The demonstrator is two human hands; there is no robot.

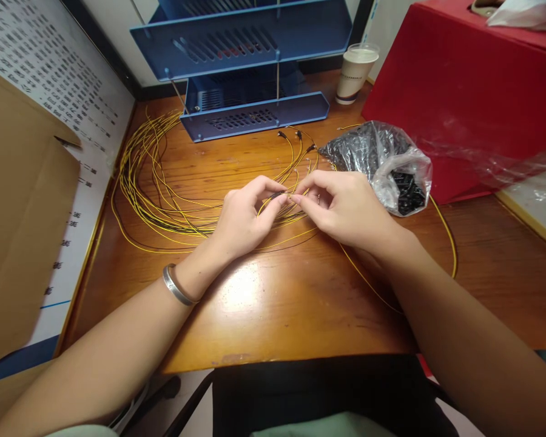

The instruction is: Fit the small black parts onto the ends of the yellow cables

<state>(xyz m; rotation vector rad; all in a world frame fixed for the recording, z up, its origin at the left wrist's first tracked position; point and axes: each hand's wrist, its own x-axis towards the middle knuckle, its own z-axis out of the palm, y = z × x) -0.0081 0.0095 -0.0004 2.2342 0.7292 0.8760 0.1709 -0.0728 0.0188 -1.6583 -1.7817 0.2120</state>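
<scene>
Over the middle of the wooden table (273, 291), my left hand (246, 218) pinches a small black connector (276, 195) between thumb and fingertips. My right hand (341, 203) meets it fingertip to fingertip and pinches the end of a thin yellow cable (300, 194). A bundle of looped yellow cables (155, 188) lies to the left and behind the hands. Several cable ends with black tips (298, 135) fan out just behind my fingers. A silver bangle (176, 286) sits on my left wrist.
A clear plastic bag of small black parts (391, 167) lies right of my right hand. A blue tiered tray (250, 73) stands at the back, a paper cup (355, 73) beside it. A red box (464, 91) fills the right, cardboard (22, 212) the left.
</scene>
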